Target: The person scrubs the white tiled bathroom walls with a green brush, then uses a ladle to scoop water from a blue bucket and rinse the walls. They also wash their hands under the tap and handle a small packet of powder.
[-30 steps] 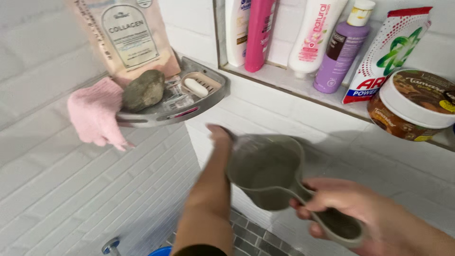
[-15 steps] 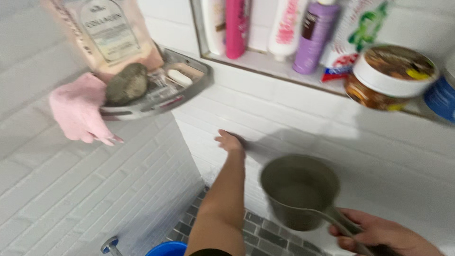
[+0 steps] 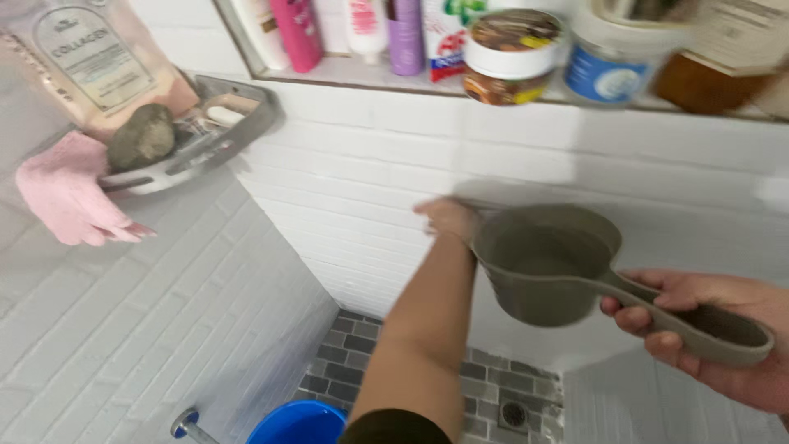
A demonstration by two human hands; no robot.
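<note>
My right hand (image 3: pixel 707 337) grips the long handle of a grey plastic water scoop (image 3: pixel 546 263), held level in front of the white tiled wall (image 3: pixel 353 173). My left hand (image 3: pixel 448 218) is stretched out and rests against that wall just left of the scoop's rim. It is blurred; it holds nothing that I can see, and whether its fingers are spread is unclear.
A grey corner shelf (image 3: pixel 238 131) at upper left carries a stone (image 3: pixel 141 136), a soap bar, a pink pouch and a hanging pink cloth (image 3: pixel 66 197). A wall niche holds bottles (image 3: pixel 296 33) and jars (image 3: pixel 509 56). Below are a blue bucket (image 3: pixel 300 423), a tap (image 3: pixel 185 426) and a floor drain (image 3: pixel 514 413).
The view swung right and down. My left hand slid right along the wall. The scoop in my right hand moved right and rose beside the left hand.
</note>
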